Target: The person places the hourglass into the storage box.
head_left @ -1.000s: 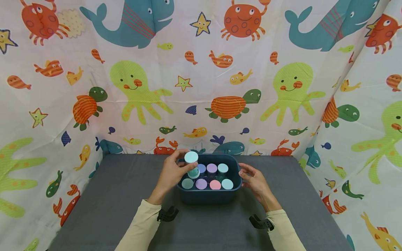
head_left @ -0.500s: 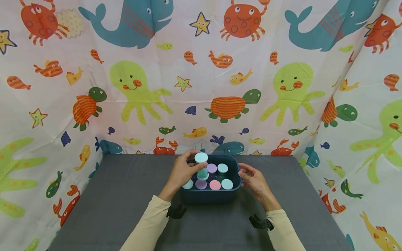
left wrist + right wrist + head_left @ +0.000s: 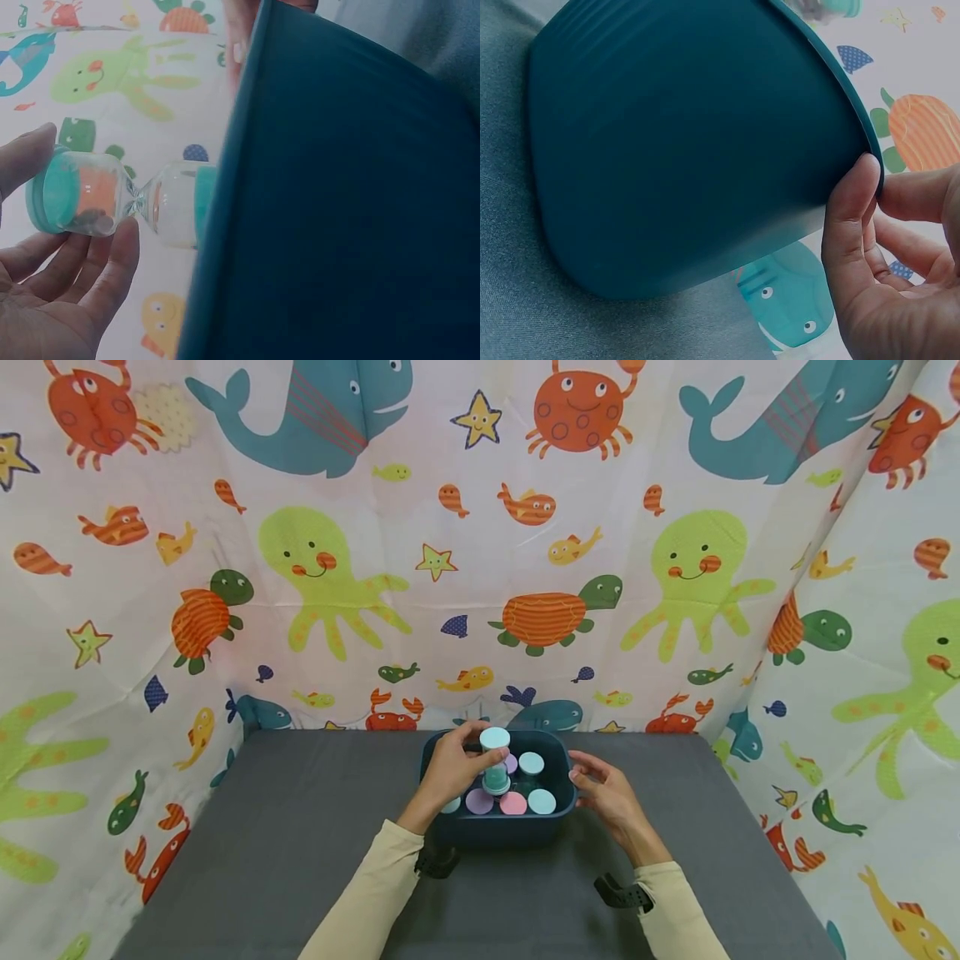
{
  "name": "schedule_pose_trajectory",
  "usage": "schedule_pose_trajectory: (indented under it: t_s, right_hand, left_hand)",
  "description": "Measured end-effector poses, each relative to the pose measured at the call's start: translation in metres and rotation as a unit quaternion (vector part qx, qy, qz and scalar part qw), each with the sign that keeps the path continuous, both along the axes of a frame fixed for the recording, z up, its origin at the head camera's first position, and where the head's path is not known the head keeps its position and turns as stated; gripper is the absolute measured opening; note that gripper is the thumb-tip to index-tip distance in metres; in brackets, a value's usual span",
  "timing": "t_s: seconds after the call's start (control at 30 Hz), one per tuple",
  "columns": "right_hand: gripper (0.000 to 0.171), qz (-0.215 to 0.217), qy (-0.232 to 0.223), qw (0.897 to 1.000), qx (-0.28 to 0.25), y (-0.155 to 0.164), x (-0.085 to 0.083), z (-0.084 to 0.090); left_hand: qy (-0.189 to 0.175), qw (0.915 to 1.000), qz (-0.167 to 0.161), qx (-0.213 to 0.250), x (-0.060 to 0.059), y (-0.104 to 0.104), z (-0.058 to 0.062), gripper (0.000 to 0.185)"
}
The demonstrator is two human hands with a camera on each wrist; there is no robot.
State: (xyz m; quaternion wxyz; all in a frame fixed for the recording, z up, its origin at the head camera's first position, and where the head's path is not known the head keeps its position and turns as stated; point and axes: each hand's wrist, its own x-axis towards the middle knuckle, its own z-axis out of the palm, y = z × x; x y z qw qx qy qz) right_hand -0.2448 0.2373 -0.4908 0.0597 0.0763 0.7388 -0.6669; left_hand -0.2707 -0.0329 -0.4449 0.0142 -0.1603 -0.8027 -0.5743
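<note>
My left hand (image 3: 452,770) grips the upper end of a sand timer (image 3: 495,775) with turquoise caps, holding it upright over the bin. In the left wrist view the sand timer (image 3: 97,195) shows clear bulbs, thumb and fingers around one cap, its lower cap partly hidden behind the rim. The dark blue bin (image 3: 501,833) stands on the table. My right hand (image 3: 613,795) pinches the bin's right rim; the right wrist view shows thumb and forefinger on the rim (image 3: 859,112). Inside the bin are a purple cap (image 3: 480,802), a pink cap (image 3: 513,803) and several others.
A grey cloth-covered table (image 3: 330,827) lies under the bin. Behind it hangs a white curtain (image 3: 465,593) printed with sea animals, which continues along both sides. Each wrist wears a black strap, such as the right strap (image 3: 622,892).
My left hand has carried the sand timer rightward across the bin, from its left end toward the middle. My right hand has stayed at the rim.
</note>
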Motion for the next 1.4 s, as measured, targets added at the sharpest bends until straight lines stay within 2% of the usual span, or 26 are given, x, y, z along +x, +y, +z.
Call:
schedule_pose_trajectory:
  t_s: [0.3, 0.83, 1.17, 1.4]
  right_hand:
    - [0.041, -0.005, -0.001, 1.0, 0.0, 0.0, 0.0, -0.002]
    - [0.041, -0.004, 0.0, 1.0, -0.002, 0.0, 0.0, -0.001]
    - [0.041, -0.003, -0.001, 1.0, -0.009, 0.0, 0.001, -0.003]
    - [0.042, -0.008, 0.0, 1.0, -0.005, -0.001, 0.001, -0.003]
  left_hand:
    - [-0.007, 0.9999, 0.008, -0.005, -0.006, 0.004, -0.01, 0.053]
    - [-0.02, 0.9993, 0.023, -0.023, -0.014, 0.006, -0.019, 0.05]
    - [-0.023, 0.9991, 0.004, -0.035, -0.017, 0.005, -0.028, 0.052]
    - [-0.028, 0.9966, -0.024, -0.073, -0.017, 0.001, -0.031, 0.046]
